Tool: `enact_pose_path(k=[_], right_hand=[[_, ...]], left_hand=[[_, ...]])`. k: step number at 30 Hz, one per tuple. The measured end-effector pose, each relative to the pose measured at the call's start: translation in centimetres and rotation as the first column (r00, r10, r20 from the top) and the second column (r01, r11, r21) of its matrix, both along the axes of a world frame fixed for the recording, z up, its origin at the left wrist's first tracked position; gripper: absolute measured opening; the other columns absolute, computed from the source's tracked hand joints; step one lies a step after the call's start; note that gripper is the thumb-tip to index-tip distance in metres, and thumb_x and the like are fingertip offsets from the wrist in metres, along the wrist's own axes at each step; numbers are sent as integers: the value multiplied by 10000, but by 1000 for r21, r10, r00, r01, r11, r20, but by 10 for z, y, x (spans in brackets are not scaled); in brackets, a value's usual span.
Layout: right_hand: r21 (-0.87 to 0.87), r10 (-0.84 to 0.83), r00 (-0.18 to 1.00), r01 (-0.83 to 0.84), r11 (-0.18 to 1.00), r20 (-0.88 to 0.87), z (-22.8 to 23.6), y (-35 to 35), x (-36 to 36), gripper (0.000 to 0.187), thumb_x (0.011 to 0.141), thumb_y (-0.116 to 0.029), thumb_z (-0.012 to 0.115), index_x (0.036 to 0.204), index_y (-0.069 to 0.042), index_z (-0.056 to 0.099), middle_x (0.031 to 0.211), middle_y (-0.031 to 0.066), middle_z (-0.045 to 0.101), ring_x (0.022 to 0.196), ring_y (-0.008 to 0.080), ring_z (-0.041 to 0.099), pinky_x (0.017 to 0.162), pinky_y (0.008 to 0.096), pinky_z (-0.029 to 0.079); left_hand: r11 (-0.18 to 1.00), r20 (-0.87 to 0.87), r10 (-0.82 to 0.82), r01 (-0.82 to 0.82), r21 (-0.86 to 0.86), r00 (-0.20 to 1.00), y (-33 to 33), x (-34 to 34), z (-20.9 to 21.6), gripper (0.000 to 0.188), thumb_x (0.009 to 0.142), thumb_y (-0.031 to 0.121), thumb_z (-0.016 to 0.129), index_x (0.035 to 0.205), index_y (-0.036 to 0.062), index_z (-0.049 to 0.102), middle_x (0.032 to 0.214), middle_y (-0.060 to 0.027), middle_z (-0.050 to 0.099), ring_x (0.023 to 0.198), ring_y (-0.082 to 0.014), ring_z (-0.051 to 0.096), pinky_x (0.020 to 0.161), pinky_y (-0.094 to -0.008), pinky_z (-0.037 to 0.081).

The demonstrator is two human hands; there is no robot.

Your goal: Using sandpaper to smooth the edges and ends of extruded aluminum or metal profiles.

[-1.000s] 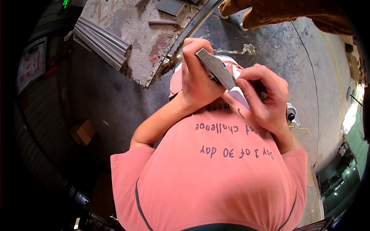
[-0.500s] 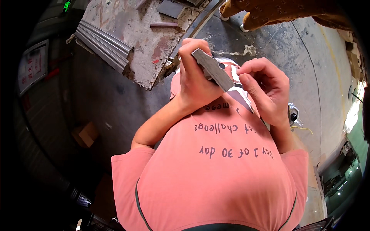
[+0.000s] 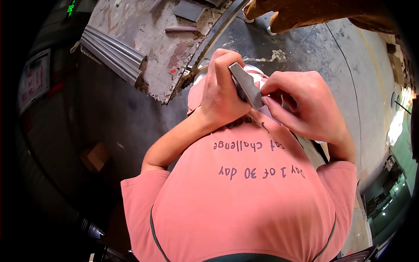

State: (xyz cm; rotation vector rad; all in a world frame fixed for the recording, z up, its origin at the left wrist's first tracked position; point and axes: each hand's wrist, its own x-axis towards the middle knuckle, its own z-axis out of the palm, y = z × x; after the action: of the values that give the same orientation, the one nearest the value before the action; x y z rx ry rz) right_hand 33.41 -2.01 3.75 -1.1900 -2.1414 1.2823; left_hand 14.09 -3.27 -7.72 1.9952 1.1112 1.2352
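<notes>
My left hand [image 3: 221, 85] is closed around a grey piece with a narrow flat face [image 3: 247, 85], held tilted in front of my chest. Its far end rises by my left knuckles and its near end slants down toward my right hand. My right hand [image 3: 307, 105] has its thumb and forefinger pinched together at the piece's right edge, near the lower end. Whatever lies between those fingertips is too small to make out. The underside of the grey piece is hidden by my left palm.
A worn, paint-spotted table [image 3: 163, 61] stands at the far left. On it lie a bundle of long grey profiles [image 3: 112, 54], a dark flat block [image 3: 190, 10] and a short bar [image 3: 181, 29]. Another person's brown clothing [image 3: 314, 13] shows at the top right. A cardboard box [image 3: 95, 157] is at left.
My right hand has moved in to the left, its fingertips now meeting the edge of the grey piece. The piece has turned steeper in my left hand.
</notes>
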Motion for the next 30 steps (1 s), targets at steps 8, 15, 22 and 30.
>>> enact_pose_path(k=[8, 15, 22, 30], right_hand=[[91, 87, 993, -94, 991, 77, -6, 10, -2, 136, 774, -42, 707, 840, -55, 588, 694, 102, 603, 631, 318, 608, 560, 404, 462], [1, 46, 999, -46, 999, -26, -15, 11, -7, 99, 790, -30, 674, 862, -46, 609, 686, 87, 600, 594, 263, 606, 550, 357, 463], [-249, -92, 975, 40, 968, -200, -32, 17, -2, 89, 910, -86, 604, 863, -12, 596, 665, 56, 518, 551, 134, 462, 526, 289, 379], [-640, -350, 744, -132, 757, -568, -61, 4, -15, 307, 1067, -237, 545, 868, -7, 587, 741, -15, 541, 584, 39, 385, 521, 226, 322]], left_hand=[[996, 33, -6, 9, -91, 999, -4, -4, 2, 729, 612, 52, 838, 1195, 48, 400, 1032, -172, 536, 964, -385, 546, 814, -476, 471], [995, 71, 19, -12, -98, 997, -1, -8, 1, 715, 607, 60, 847, 1165, 51, 399, 1007, -170, 537, 937, -383, 542, 804, -472, 472], [998, 0, 29, -29, -64, 1000, 4, -16, -1, 716, 669, 100, 876, 1140, 76, 337, 966, -119, 460, 823, -245, 491, 734, -364, 436], [986, 54, 134, -128, -104, 990, 5, -19, 4, 676, 658, 31, 813, 1154, 69, 354, 993, -130, 468, 882, -316, 523, 771, -417, 463]])
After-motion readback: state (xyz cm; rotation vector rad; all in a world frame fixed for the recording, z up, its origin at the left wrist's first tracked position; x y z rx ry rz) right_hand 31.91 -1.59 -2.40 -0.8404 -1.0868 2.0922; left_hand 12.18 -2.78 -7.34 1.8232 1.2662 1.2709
